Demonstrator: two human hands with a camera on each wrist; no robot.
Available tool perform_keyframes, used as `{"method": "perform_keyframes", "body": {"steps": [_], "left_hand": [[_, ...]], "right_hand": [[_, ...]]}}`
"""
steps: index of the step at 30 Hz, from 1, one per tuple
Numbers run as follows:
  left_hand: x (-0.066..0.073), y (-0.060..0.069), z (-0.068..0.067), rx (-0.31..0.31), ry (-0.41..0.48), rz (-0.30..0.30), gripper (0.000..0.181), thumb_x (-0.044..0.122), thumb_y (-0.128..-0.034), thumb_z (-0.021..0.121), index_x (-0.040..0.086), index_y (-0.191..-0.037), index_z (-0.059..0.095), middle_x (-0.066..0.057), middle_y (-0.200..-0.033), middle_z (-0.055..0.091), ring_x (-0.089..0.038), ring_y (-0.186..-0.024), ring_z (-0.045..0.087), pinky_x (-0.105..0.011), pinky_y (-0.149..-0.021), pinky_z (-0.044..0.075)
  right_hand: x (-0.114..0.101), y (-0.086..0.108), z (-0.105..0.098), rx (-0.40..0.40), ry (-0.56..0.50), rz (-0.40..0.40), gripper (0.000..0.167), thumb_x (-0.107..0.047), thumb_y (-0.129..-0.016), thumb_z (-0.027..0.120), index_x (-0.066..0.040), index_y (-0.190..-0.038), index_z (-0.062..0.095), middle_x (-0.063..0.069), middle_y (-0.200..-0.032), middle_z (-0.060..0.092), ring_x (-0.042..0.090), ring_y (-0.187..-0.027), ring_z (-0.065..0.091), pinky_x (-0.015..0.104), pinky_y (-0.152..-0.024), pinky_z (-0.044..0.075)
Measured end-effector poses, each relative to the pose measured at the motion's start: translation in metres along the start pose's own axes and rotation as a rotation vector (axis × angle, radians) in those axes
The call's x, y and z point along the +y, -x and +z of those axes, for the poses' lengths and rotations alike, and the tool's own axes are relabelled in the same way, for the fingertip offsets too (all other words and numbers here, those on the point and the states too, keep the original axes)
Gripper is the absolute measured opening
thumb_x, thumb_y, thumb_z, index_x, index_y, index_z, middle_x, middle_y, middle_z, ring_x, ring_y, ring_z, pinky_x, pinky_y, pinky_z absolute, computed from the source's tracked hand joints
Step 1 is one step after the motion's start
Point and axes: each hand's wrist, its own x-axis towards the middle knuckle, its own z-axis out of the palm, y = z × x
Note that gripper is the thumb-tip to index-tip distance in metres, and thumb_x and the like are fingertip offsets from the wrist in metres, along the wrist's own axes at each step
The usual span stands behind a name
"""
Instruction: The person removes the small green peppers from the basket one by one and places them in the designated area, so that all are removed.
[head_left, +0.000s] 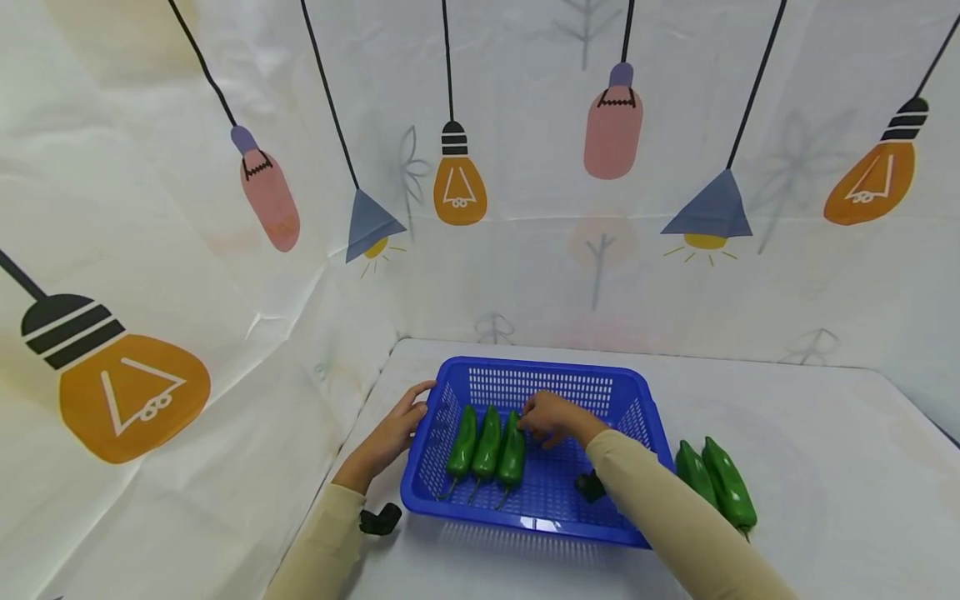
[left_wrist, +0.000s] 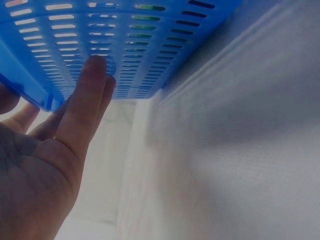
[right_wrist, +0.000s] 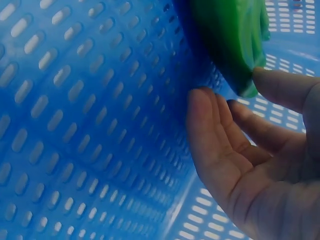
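Observation:
A blue perforated plastic basket [head_left: 480,512] stands on the white table. Three green peppers lie side by side in its left half, stems toward me: a left one [head_left: 462,446], a middle one [head_left: 487,446] and a right one [head_left: 512,460]. My right hand [head_left: 557,417] is inside the basket at the far tip of the right pepper. In the right wrist view the thumb [right_wrist: 282,90] touches that pepper's tip [right_wrist: 240,55], while the loosely bent fingers stand apart from it. My left hand [head_left: 390,437] rests against the basket's left side, nearly straight fingers [left_wrist: 87,105] touching its outer wall.
Two more green peppers, one [head_left: 696,472] beside the other [head_left: 729,483], lie on the table [head_left: 840,483] right of the basket. Black wrist devices show at the left wrist [head_left: 381,519] and right wrist [head_left: 590,487]. A white sheet [head_left: 525,275] with printed lamps hangs behind and at left.

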Motion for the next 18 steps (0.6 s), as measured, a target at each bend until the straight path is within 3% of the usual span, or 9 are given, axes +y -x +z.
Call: {"method": "perform_keyframes", "body": {"steps": [12, 18], "left_hand": [[0.0024, -0.0004, 0.0005, 0.002, 0.008, -0.001, 0.05, 0.031, -0.1121, 0.033, 0.02, -0.159, 0.023, -0.018, -0.135, 0.057, -0.034, -0.119, 0.06, -0.054, -0.1, 0.047], [0.0038, 0.0017, -0.0008, -0.029, 0.012, 0.018, 0.05, 0.027, -0.1125, 0.03, 0.015, -0.16, 0.02, -0.025, -0.139, 0.053, -0.036, -0.119, 0.059, -0.05, -0.097, 0.049]], "right_hand": [[-0.0023, -0.0032, 0.0041, -0.018, 0.005, 0.008, 0.031, -0.011, -0.097, 0.065, 0.007, -0.122, 0.065, 0.015, -0.097, 0.067, 0.03, -0.09, 0.069, 0.041, -0.07, 0.059], [-0.0034, 0.001, 0.0069, -0.037, 0.008, -0.013, 0.022, -0.009, -0.096, 0.066, 0.004, -0.115, 0.068, 0.014, -0.092, 0.069, 0.028, -0.087, 0.07, 0.042, -0.07, 0.059]]}}
